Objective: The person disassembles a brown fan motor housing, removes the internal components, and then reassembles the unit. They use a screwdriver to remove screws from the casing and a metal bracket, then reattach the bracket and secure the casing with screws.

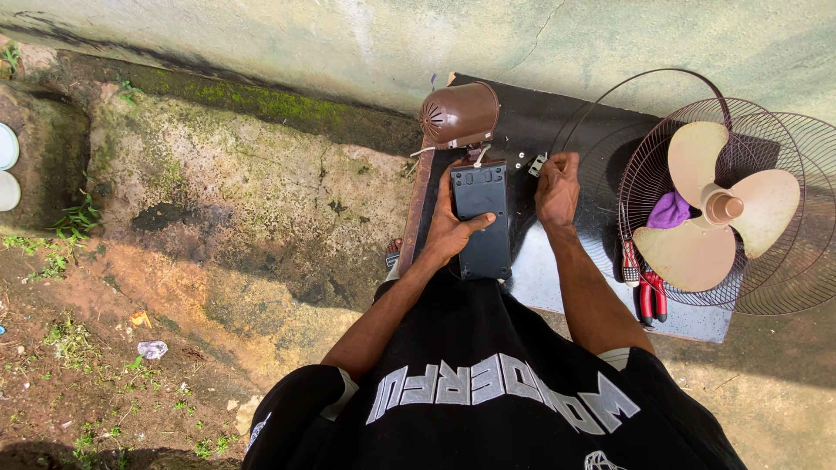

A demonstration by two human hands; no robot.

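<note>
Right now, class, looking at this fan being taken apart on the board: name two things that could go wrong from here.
1. The small loose parts by the right hand lie near the board's far end; a nudge could send them off into the dirt.
2. The left hand alone steadies the dark base, with the brown motor housing at the board's end; a slip might tip both off.

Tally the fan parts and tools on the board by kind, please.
Dark base housing, held by left hand: 1
Brown motor cover: 1
Wire guards: 2
Beige blade: 1
Red-handled pliers: 1
Purple cloth: 1
Total: 7
Right hand rests near small white bits, too small to count.
</note>
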